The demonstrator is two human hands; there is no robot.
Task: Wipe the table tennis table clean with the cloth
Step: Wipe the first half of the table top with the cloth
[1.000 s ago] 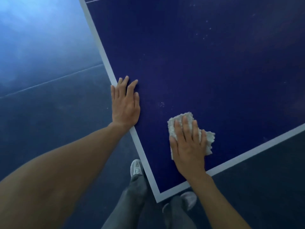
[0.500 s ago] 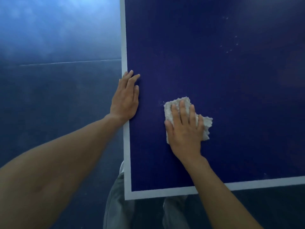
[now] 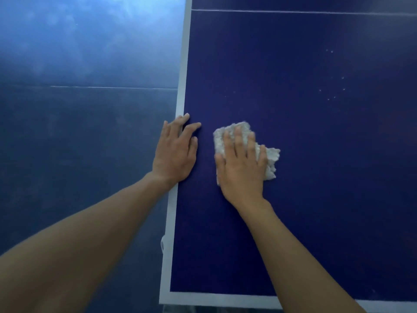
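Nearest is the corner of the dark blue table (image 3: 316,233), at the lower left of the view, where its white border (image 3: 178,199) turns. Two bare forearms reach in over it from below, the left one crossing above the floor (image 3: 90,143) and the right one above the table. Just left of the border, low down, a small pale shape (image 3: 163,243) peeks out. Too little of it shows to tell what it is.

Farther on, the left hand (image 3: 174,152) lies flat across the border on the table's left side. Its fingers are straight and a little spread, it holds nothing, and its fingertips rest on the blue.

Just beside it, not touching, the right hand (image 3: 241,170) presses palm down on the cloth (image 3: 272,159), fingers straight and laid over it. The cloth is white, rumpled and bunched. It lies on the blue surface near the left border, showing past the fingertips and out to the right of the little finger.

Beyond the hands, to the right, a scatter of pale specks (image 3: 334,96) dots the surface. Farthest away, a thin white line (image 3: 293,11) crosses the table. The floor to the left is dark blue with a seam (image 3: 112,87), and glare lights its far part.
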